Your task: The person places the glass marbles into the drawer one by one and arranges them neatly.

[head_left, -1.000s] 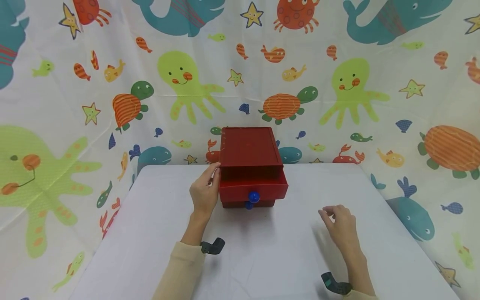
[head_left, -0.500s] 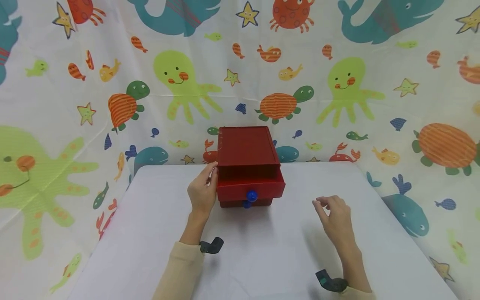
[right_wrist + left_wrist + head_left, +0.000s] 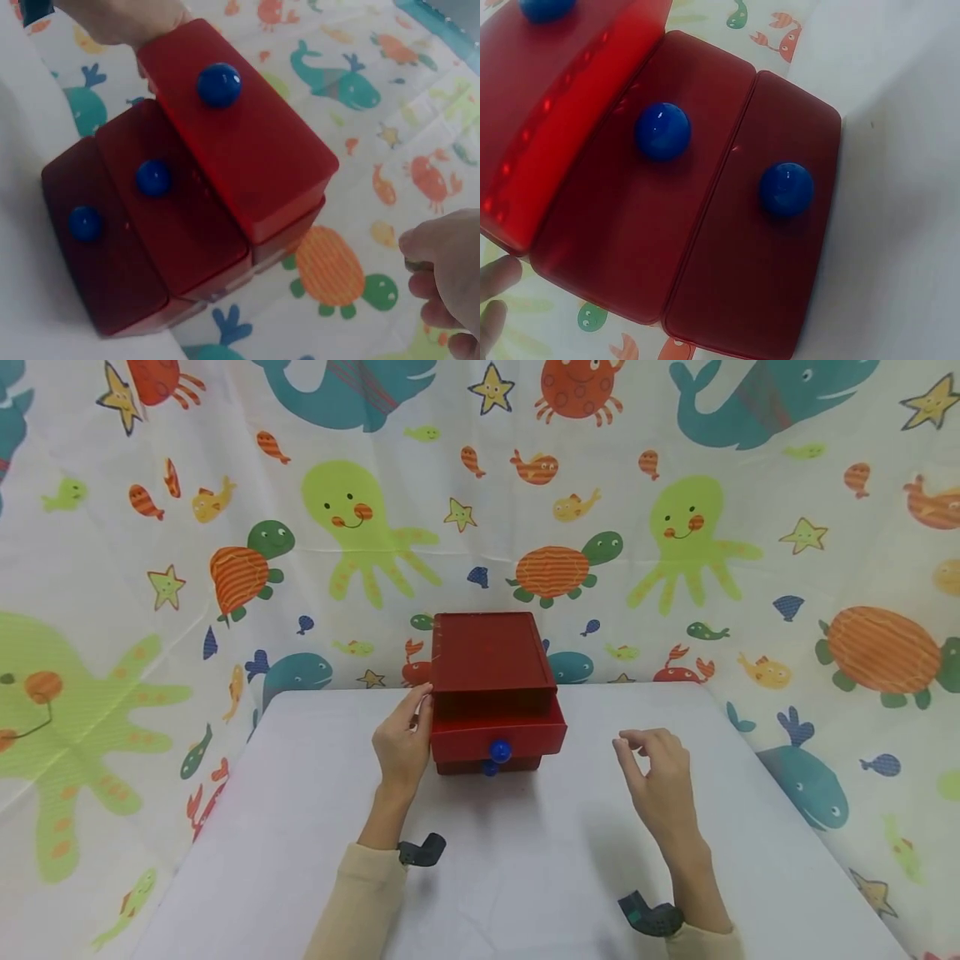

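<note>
A red chest of drawers (image 3: 487, 652) stands towards the back of the table, its several blue knobs facing me. Its top drawer (image 3: 498, 741) is pulled partway out; the two lower drawers (image 3: 652, 180) are closed. My left hand (image 3: 402, 747) rests against the chest's left side near the top, fingertips touching it. To the right of the chest and apart from it, my right hand (image 3: 660, 777) hovers over the table with thumb and forefinger together. In the right wrist view they pinch a small olive-brown thing (image 3: 418, 265), mostly hidden by the fingers. The drawer's inside is in shadow.
The white table (image 3: 315, 827) ends at a cloth backdrop (image 3: 480, 460) printed with sea animals, close behind the chest. A dark wrist camera (image 3: 422, 850) is strapped on the left wrist and another camera (image 3: 651, 917) on the right.
My right hand has moved forward and slightly left, towards the chest, thumb and forefinger still together. My left hand stays against the chest. The head view has shifted slightly.
</note>
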`<state>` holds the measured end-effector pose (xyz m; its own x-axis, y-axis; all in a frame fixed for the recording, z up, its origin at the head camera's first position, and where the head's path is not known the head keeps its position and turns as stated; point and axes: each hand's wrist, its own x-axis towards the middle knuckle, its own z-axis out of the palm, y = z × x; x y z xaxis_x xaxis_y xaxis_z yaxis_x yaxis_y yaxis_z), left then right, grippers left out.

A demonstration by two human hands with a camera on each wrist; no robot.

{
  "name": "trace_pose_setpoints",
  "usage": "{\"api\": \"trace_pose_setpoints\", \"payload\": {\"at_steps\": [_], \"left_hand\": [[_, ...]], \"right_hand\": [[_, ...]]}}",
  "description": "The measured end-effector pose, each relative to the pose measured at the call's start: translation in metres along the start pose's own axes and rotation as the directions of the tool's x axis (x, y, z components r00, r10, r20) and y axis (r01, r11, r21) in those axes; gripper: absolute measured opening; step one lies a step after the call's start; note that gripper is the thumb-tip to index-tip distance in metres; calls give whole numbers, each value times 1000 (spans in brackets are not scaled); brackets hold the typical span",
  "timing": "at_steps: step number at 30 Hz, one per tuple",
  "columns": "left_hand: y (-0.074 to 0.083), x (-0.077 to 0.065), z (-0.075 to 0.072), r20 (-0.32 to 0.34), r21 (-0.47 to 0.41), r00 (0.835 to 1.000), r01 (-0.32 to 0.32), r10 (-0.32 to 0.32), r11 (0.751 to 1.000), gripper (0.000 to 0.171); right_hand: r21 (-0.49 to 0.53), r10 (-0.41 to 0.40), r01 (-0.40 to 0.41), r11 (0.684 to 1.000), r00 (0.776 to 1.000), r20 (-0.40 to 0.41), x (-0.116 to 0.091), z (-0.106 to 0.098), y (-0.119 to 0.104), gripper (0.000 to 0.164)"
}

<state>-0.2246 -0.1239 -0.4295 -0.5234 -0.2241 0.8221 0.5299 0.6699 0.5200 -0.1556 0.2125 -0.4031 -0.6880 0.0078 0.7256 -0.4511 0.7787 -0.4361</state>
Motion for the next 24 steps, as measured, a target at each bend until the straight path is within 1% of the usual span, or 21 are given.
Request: {"api": "trace_pose_setpoints", "payload": {"at_steps": [7, 11, 15, 24], "left_hand": [[0, -1, -1, 3, 8, 1000, -10, 10, 1000, 23], [0, 0, -1, 5, 3, 1000, 4, -4, 1000, 24], [1, 1, -1, 8, 4, 1000, 16, -16, 1000, 24], [0, -1, 1, 5, 5, 1000, 10, -10, 1000, 23]], "right_hand": [[10, -14, 15, 1000, 1000, -20, 6, -2, -7, 21], [21, -33, 34, 999, 999, -21, 13, -1, -13, 21], [44, -49, 49, 998, 999, -10, 21, 1, -20, 21], [92, -87, 83, 992, 995, 43, 40, 9, -32, 20]]}}
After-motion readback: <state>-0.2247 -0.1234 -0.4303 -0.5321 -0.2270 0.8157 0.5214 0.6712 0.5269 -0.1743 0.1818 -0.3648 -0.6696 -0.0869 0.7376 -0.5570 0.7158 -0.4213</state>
